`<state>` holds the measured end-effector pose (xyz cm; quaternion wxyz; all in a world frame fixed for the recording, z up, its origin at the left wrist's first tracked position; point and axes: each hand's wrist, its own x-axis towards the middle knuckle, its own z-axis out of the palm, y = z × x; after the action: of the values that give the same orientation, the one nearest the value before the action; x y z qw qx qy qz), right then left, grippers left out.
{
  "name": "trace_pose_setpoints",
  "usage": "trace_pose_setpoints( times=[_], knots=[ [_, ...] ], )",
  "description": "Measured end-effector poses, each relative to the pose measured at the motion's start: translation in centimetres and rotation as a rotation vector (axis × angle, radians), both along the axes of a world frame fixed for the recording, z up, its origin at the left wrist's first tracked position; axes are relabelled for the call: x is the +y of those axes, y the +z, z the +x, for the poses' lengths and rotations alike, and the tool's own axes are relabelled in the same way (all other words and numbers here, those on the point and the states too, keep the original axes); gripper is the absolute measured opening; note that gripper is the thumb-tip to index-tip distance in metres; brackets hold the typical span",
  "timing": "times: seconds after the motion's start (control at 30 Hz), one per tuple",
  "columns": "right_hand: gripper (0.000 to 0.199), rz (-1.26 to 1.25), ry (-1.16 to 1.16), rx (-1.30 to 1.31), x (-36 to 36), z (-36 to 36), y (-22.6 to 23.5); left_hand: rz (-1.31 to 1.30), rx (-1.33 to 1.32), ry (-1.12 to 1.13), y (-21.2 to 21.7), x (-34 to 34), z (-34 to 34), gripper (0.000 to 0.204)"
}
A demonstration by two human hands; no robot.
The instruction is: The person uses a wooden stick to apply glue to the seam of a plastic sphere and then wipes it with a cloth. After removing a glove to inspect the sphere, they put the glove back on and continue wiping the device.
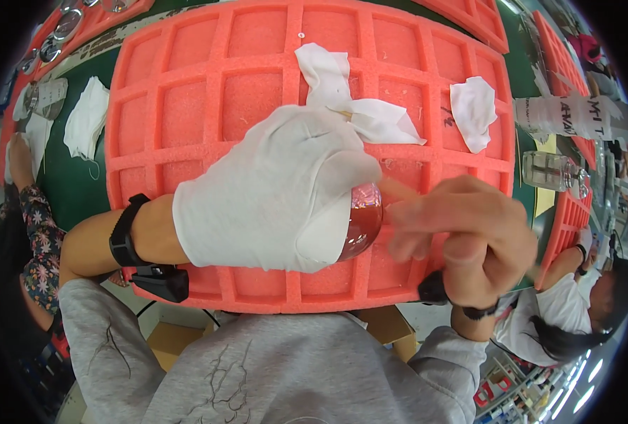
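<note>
Glass disc (364, 220) is pinched in gloved fingers of left hand (278, 194), foam tray (186, 102) below them. Right hand (478, 227) blurs beside it; can't tell what its fingers grasp. Weak pinch could drop it; bare touch, smudge it.

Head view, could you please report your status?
Left gloved hand holding glossy round disc. Bare right hand beside it, blurred. White cloths on foam tray.

Your gloved left hand (271, 194) holds a glossy round piece (365, 220) above the red foam tray (187, 112), toward its near edge. Your bare right hand (485, 225), blurred, is just beside it. White cloth (473, 113) near tray's right edge.
</note>
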<state>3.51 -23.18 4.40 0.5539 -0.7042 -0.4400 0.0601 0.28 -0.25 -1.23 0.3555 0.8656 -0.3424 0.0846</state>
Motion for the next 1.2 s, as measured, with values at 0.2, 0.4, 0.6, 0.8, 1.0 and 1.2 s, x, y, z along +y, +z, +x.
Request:
trace_pose_setpoints(
  times=[0.2, 0.4, 0.6, 0.8, 1.0, 1.2],
  knots=[
    [0.024, -0.067, -0.246, -0.069, -2.0, -4.7, 1.0, -0.005, -0.104, -0.030, -0.1, 0.3, 0.2, 0.067],
    [0.025, -0.125, -0.271, 0.282, -3.0, -10.0, -0.4, -0.023, -0.062, -0.014, 0.4, -0.6, 0.1, 0.041],
    [0.014, -0.243, -0.467, 0.371, 1.3, -11.6, -0.9, -0.022, -0.075, -0.016, 0.9, -0.7, -0.1, 0.041],
    [0.014, -0.239, -0.447, 0.364, 2.2, -11.4, -1.2, 0.085, -0.050, -0.079, 0.9, 0.1, 0.1, 0.066],
    [0.016, -0.353, -0.391, 0.608, 2.7, -10.8, 0.9, -0.024, 0.035, -0.067, 1.6, -0.2, -0.5, 0.068],
    [0.015, -0.430, -0.456, 0.602, 4.0, -10.4, 2.6, -0.116, 0.260, -0.124, 1.0, -0.2, -0.3, 0.075]
  ],
)
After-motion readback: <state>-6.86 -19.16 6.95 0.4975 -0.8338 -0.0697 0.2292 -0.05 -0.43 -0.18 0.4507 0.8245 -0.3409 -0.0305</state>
